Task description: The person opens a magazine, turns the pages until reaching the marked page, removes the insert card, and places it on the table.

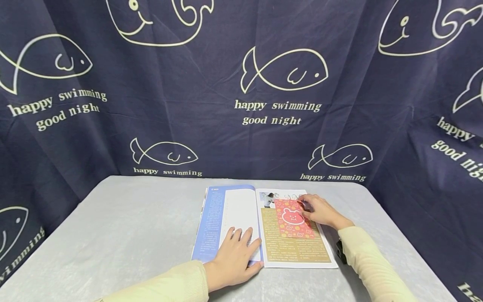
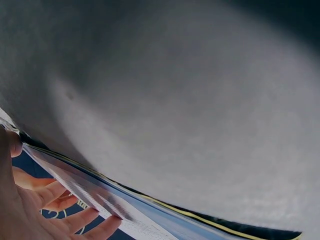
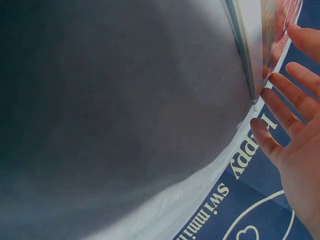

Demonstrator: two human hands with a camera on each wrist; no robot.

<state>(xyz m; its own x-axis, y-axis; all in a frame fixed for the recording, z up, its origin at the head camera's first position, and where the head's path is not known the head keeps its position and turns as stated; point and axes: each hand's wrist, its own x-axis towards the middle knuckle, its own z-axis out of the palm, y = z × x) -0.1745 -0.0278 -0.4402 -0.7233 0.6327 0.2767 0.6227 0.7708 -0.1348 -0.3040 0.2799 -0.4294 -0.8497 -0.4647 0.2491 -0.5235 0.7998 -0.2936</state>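
An open magazine (image 1: 241, 201) lies on the table, blue and white on its left page, brown text block on its right. My left hand (image 1: 235, 258) rests on the left page with fingers spread, its thumb near the spine. On the right page lies a pink-red paper packet (image 1: 288, 228) printed with a bear face. My right hand (image 1: 320, 211) is at the packet's upper right, thumb and fingers apart over its edge. The right wrist view shows the fingers (image 3: 285, 110) of that hand nearly straight beside the pages, the thumb touching the packet (image 3: 282, 20).
A pale grey cloth covers the table (image 1: 124, 226). Behind and beside it hangs a dark blue curtain (image 1: 219, 109) with white fish drawings and lettering. Part of a black object (image 1: 341, 251) shows by the right wrist, beside the magazine.
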